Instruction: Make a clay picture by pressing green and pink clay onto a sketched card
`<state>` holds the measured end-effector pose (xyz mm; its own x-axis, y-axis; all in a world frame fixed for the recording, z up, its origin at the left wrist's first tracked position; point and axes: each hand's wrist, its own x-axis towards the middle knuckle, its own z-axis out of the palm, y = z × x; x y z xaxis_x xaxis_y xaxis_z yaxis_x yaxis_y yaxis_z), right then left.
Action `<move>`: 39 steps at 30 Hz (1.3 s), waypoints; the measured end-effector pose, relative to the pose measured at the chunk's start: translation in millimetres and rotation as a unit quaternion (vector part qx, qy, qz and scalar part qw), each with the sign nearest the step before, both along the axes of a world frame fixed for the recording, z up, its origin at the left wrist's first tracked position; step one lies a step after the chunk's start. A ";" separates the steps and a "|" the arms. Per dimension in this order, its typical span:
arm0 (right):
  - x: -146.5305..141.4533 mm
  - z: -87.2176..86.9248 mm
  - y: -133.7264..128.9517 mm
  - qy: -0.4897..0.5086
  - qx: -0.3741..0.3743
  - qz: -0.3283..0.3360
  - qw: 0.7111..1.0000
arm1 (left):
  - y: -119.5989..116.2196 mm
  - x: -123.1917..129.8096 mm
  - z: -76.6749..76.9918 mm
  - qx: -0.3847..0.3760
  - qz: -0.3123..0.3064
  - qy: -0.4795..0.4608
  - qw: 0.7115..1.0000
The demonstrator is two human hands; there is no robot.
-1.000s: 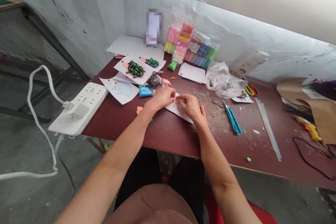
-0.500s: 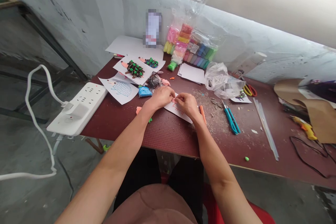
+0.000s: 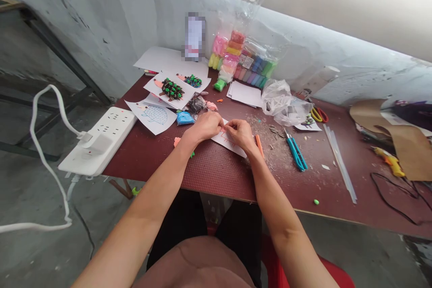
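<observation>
My left hand point(image 3: 205, 127) and my right hand point(image 3: 240, 134) meet above a white paper sheet point(image 3: 227, 141) with an orange-red line drawing. Their fingertips close together on a small piece of pink modelling clay point(image 3: 222, 129), partly hidden by my fingers. An orange marker point(image 3: 259, 145) lies just right of my right hand. Left of my left hand are a blue clay lump point(image 3: 185, 118) and a bit of orange clay point(image 3: 177, 142). Farther left lies a hedgehog drawing point(image 3: 153, 115), with a clay hedgehog card point(image 3: 172, 90) beyond it.
A bagged clay set point(image 3: 239, 54) stands against the wall. Nearby are plastic bags point(image 3: 280, 105), teal utility knives point(image 3: 296, 154), scissors point(image 3: 319, 114) and a yellow glue gun point(image 3: 389, 162). A white power strip point(image 3: 97, 141) sits at the table's left edge, with shavings scattered right of my hands.
The whole view has drifted slightly, with the table shifting left in the picture. My hands stay together over the paper, with no clear change in what they hold.
</observation>
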<state>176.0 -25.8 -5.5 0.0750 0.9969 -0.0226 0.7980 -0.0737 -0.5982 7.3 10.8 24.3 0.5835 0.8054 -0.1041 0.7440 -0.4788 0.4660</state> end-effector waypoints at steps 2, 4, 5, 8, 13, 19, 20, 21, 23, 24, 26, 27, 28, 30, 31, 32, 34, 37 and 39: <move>-0.6 -0.7 -0.1 -0.007 0.000 -0.002 1.000 | -0.8 -0.1 1.0 0.003 -0.007 0.016 1.000; -0.6 -1.8 -0.1 -0.006 0.000 -0.001 1.000 | -1.6 0.2 1.9 0.006 -0.013 0.031 0.999; -0.4 -2.5 0.1 -0.001 0.000 -0.001 1.000 | -2.0 0.5 2.3 0.006 -0.014 0.038 0.999; 1.4 -5.0 0.8 0.051 0.009 -0.010 0.999 | -2.8 1.1 3.4 0.008 -0.010 0.050 0.999; 9.5 -7.1 1.3 0.206 0.062 -0.053 0.975 | -2.9 1.2 4.6 0.007 -0.012 0.052 0.999; 18.2 -6.3 -6.4 0.226 0.057 -0.052 0.971 | -3.6 2.8 3.4 0.015 -0.004 0.032 0.999; 18.5 -5.9 -8.5 0.218 0.057 -0.048 0.973 | -3.8 3.5 2.6 0.017 0.003 0.026 1.000; 18.5 -5.4 -10.5 0.207 0.057 -0.043 0.976 | -3.9 4.3 1.7 0.019 0.010 0.021 1.000; 18.3 -3.9 -13.6 0.174 0.053 -0.036 0.983 | -3.8 5.7 -0.3 0.019 0.016 0.010 1.000; 18.2 -3.1 -14.7 0.154 0.049 -0.034 0.986 | -3.6 6.1 -1.3 0.017 0.017 0.003 1.000; 18.2 -1.5 -15.5 0.113 0.044 -0.028 0.992 | -2.8 6.0 -3.4 0.014 0.020 -0.011 1.000; 18.2 -0.9 -15.5 0.098 0.042 -0.025 0.994 | -2.3 5.4 -4.3 0.013 0.023 -0.018 0.999; 18.2 -0.3 -15.3 0.087 0.040 -0.022 0.995 | -1.6 4.5 -5.0 0.013 0.027 -0.025 0.999; 17.7 1.0 -14.8 0.077 0.034 -0.020 0.996 | 0.2 2.1 -5.8 0.012 0.030 -0.038 0.999; 17.3 1.8 -14.7 0.075 0.031 -0.022 0.996 | 1.2 0.7 -5.7 0.011 0.032 -0.044 0.998; 16.9 2.8 -15.0 0.073 0.031 -0.025 0.997 | 2.2 -0.6 -5.5 0.012 0.036 -0.048 0.998; 15.7 5.3 -16.5 0.070 0.035 -0.020 0.997 | 3.9 -2.4 -4.7 0.018 0.053 -0.049 0.997; 14.0 9.6 -21.0 0.055 0.048 0.018 0.997 | 4.4 -2.4 -4.4 0.024 0.082 -0.024 0.996; 12.8 11.7 -23.8 0.032 0.060 0.046 0.997 | 3.6 -1.2 -5.2 0.021 0.083 -0.009 0.996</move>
<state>188.8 -49.6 6.2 -0.0143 0.9954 0.0950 0.7575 0.0728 -0.6488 6.1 14.4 19.1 0.4433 0.8944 -0.0599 0.8066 -0.3689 0.4618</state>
